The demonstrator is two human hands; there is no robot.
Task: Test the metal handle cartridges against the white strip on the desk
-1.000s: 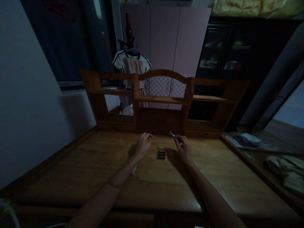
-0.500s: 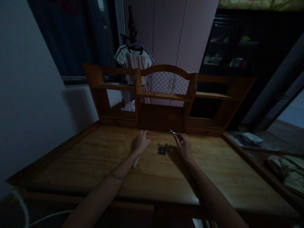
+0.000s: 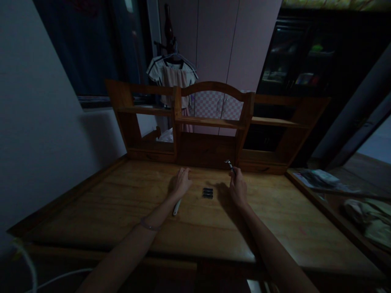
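My right hand (image 3: 238,188) is closed round the dark handle of a small razor-like tool (image 3: 228,162), held above the tabletop with its shiny metal T-shaped head pointing up and left. My left hand (image 3: 183,181) is low over the table, fingers curled together. A slim white handle (image 3: 176,208) with a hole near its end sticks out from beneath my left hand and wrist; its other end is hidden. Between my hands, several small black pieces (image 3: 208,193) lie stacked in a neat row on the wood.
The wooden desk (image 3: 146,228) carries a shelf unit (image 3: 210,122) along its back edge. Papers and a plastic bag (image 3: 320,179) lie on a lower surface at right, near folded cloth (image 3: 369,219). A white cable (image 3: 61,278) hangs at the lower left.
My right hand has turned the tool more upright, its head moving up and right. My left fingers have curled down more, and the white handle has shifted slightly right.
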